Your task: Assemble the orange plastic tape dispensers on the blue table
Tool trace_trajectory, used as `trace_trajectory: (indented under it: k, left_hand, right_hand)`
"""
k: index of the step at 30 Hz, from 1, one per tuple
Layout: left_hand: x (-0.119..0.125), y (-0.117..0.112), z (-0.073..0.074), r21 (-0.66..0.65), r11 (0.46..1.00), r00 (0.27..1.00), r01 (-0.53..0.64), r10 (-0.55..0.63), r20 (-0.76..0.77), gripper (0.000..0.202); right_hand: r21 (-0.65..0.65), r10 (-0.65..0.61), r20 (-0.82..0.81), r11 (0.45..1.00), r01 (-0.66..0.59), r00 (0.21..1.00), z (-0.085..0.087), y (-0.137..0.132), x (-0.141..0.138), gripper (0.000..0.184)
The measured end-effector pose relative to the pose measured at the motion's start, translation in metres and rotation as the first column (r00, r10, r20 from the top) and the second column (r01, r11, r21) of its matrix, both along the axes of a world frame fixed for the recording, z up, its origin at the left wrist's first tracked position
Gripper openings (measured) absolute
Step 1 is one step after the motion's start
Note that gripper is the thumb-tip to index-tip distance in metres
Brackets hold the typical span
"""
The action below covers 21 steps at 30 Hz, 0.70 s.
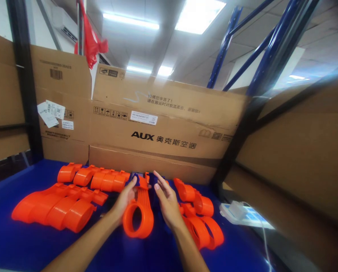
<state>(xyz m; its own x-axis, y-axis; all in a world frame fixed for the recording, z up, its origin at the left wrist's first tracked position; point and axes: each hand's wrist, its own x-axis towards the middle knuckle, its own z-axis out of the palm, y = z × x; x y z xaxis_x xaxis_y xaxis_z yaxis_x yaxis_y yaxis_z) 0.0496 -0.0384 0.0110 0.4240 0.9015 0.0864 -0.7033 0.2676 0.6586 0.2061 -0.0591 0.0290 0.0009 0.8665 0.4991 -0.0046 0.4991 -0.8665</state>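
My left hand (125, 200) is closed on the upper end of an orange plastic tape dispenser (144, 204), with the thumb at a small dark blue part. The dispenser's ring hangs down toward me below a ribbed arm. To its right, my right hand (169, 202) is open, fingers stretched upward and thumb apart, with nothing seen in it. Dark blue pieces behind the hands are partly hidden. More orange dispensers lie in a front left row (55, 209), a back left row (108, 180) and a right group (200, 226).
A blue cloth (109, 249) covers the table. An upright cardboard wall (163, 128) closes off its back, beside dark metal posts (234, 151). At the right edge lies a white power strip (245, 215) with a plug and cable.
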Motion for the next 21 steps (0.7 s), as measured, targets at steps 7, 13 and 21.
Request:
trace_trajectory:
  k: [7, 13, 21]
  left_hand:
    - [0.002, -0.004, -0.002, 0.079, 0.992, 0.992, -0.102, 0.108, -0.069, 0.043]
    - [0.000, -0.001, -0.007, 0.186, 0.931, 0.941, -0.314, 0.332, -0.071, 0.034]
    - [0.000, -0.006, -0.007, 0.279, 0.878, 0.896, -0.389, 0.432, -0.108, 0.037]
  right_hand:
    - [0.125, -0.146, 0.053, 0.983, 0.138, 0.988, 0.001, 0.002, 0.012, 0.047]
    - [0.210, -0.118, 0.199, 0.975, 0.075, 0.973, 0.003, -0.002, 0.016, 0.040]
    - [0.238, -0.093, 0.271, 0.971, 0.027, 0.958, 0.006, -0.004, 0.016, 0.030]
